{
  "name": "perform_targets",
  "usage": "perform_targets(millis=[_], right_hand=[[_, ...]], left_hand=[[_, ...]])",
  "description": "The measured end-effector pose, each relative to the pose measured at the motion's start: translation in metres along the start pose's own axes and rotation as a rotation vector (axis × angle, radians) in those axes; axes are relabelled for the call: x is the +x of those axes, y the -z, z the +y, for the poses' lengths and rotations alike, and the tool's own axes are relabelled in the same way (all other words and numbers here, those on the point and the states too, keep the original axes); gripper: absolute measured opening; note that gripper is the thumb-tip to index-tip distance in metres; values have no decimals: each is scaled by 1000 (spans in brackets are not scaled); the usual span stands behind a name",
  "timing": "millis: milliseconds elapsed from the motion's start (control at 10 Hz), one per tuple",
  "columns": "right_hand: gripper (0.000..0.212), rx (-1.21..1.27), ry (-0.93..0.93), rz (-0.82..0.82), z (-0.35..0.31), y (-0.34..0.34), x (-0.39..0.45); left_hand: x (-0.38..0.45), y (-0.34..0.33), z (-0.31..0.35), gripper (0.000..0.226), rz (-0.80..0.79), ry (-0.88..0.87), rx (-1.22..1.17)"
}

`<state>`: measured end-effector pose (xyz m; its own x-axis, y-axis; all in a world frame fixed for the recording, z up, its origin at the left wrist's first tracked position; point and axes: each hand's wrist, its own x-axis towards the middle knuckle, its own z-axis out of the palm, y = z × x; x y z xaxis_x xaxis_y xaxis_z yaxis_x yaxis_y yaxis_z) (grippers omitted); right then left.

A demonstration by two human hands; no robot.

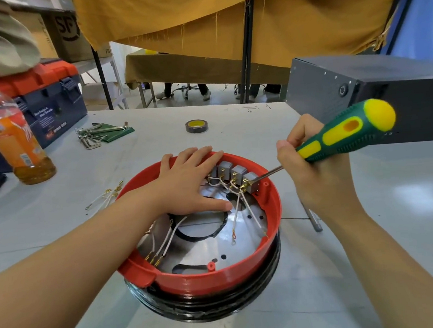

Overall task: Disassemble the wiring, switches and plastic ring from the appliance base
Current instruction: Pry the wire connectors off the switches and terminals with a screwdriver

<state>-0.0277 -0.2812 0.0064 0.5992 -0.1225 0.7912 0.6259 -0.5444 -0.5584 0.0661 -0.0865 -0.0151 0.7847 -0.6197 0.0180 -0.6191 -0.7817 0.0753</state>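
Observation:
The appliance base (207, 306) lies upside down on the table, a red plastic ring (220, 276) around its metal plate. Several grey switches (233, 174) line the ring's far inner wall, with white wires (240, 208) hanging from their brass terminals. My left hand (191, 184) lies flat with straight fingers over the ring's far rim and the plate. My right hand (313, 171) grips a green-and-yellow screwdriver (343, 134); its tip touches the rightmost switch's terminal.
Loose white wires (105, 197) lie left of the base. Further back are a drink bottle (11, 140), a blue-and-red toolbox (47, 100), hex keys (97, 135) and a tape roll (196, 126). A dark metal box (360, 83) stands at the right. A grey tool (313, 218) lies by the ring.

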Motion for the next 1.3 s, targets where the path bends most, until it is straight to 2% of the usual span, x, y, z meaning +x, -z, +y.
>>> perform_targets(millis=[300,400,600,900,1100,1300], right_hand=[[29,348,-325,128,18,-6,9],[29,355,-337,144,18,-9,6],[31,251,-153,58,8,-3,5],[24,-1,-37,111,1,4,-15],[20,-26,12,100,-1,3,-19],[17,-67,77,-5,-6,3,-23]], left_hand=[[0,0,1,106,-3,-2,13],[-1,0,2,106,4,-7,12],[0,1,4,105,1,2,13],[-1,2,5,104,8,0,19],[-1,2,4,104,6,-4,17],[-1,2,4,106,4,-2,24]])
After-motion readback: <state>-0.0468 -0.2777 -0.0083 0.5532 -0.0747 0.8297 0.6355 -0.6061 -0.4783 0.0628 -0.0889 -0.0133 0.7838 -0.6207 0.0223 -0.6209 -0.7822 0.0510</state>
